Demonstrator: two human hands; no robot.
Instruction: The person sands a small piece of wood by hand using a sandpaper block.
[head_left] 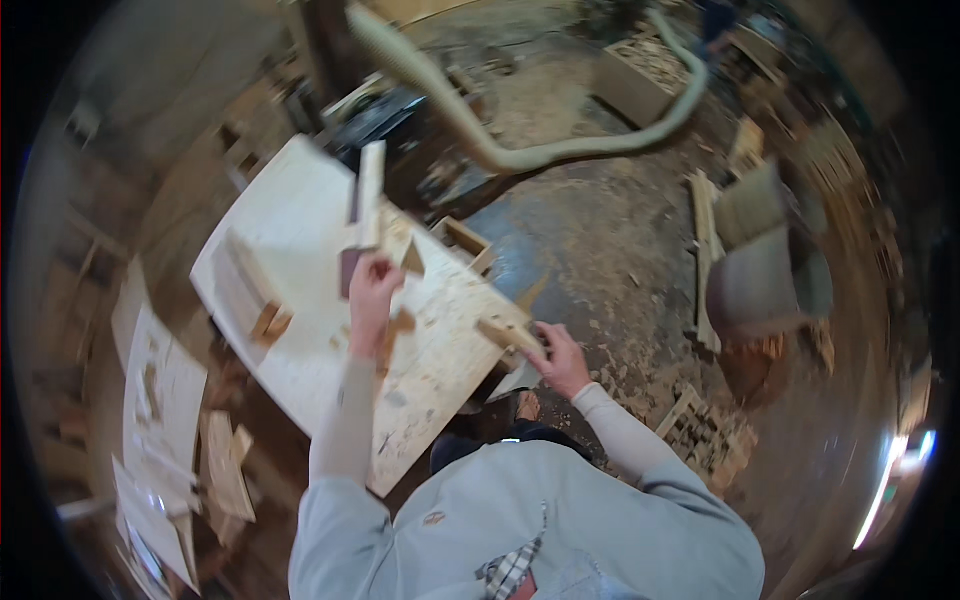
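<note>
A pale wooden work table (285,210) with wood dust and chips lies before me. My left hand (370,300) is over its middle, fingers closed at the near end of an upright wooden bar (371,195) with a dark strip beside it. What those fingers hold, if anything, is blurred. My right hand (562,362) is at the table's right edge, its fingers closed on the end of a short pale wood piece (508,333). A stack of narrow wood strips (250,275) lies on the table's left part.
A ribbed hose (560,155) curves over the far floor, near a box of wood scraps (645,75). Right stand a large drum-like container (760,275) and long planks (705,260). Boards (160,400) lie at left. A small wooden box (465,245) touches the table's far edge.
</note>
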